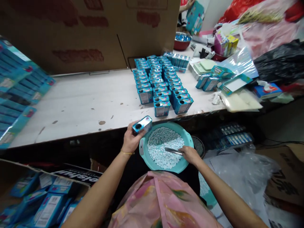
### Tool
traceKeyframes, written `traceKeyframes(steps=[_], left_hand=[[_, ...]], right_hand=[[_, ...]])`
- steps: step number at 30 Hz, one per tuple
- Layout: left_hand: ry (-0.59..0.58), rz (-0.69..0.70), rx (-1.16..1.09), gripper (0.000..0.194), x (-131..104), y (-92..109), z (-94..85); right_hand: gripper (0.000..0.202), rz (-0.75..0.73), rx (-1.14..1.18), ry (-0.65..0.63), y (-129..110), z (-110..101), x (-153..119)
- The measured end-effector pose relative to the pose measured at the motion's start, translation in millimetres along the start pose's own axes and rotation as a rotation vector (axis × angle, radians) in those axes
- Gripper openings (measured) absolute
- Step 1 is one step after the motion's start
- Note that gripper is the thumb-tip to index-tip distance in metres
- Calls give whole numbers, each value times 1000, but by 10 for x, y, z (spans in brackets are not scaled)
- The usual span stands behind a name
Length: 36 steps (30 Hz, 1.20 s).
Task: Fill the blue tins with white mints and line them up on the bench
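My left hand [130,140] is closed around a small blue box [145,123] with a dark round opening in its pale top, tilted beside the left rim of a teal basin [143,155]. Many small white pellets [159,155] fill the basin, which sits at my lap. Over them, my right hand [190,155] grips a slim metal tool [174,151], perhaps a scoop or tongs; its exact shape is unclear. Its tip points left at the pellets. On the table edge ahead stand rows of similar blue boxes [161,108], several with round openings showing.
A large cardboard box [90,34] stands at the back of the white table [78,101]. Stacked blue packs [14,88] lean at the left. An open carton [45,202] of blue boxes is below left. Another person's hand [190,3] shows at the top.
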<state>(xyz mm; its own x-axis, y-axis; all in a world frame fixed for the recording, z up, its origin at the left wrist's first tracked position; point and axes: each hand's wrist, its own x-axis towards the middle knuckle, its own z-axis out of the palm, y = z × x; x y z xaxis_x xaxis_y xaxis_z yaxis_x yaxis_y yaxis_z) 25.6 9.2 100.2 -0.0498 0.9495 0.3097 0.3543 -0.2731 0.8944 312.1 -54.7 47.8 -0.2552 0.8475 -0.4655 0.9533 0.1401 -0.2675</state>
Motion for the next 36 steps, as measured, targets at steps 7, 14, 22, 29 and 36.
traceKeyframes(steps=[7,14,22,29,36], left_hand=[[27,-80,76,76,1187,-426,240],[308,65,210,68,897,-326,-360],[901,-539,704,39,-979,-778,-2491],[-185,-1123,497,52,-2088,-1097,-2551],[-53,-997,333,53,-2198,-828,-2545]], right_hand=[[38,-69,149,23,-117,131,-12],[38,-68,155,38,-114,221,141],[42,-81,-343,58,-165,567,519],[43,-288,-267,-220,-378,821,533],[46,-237,257,-258,-145,859,652]])
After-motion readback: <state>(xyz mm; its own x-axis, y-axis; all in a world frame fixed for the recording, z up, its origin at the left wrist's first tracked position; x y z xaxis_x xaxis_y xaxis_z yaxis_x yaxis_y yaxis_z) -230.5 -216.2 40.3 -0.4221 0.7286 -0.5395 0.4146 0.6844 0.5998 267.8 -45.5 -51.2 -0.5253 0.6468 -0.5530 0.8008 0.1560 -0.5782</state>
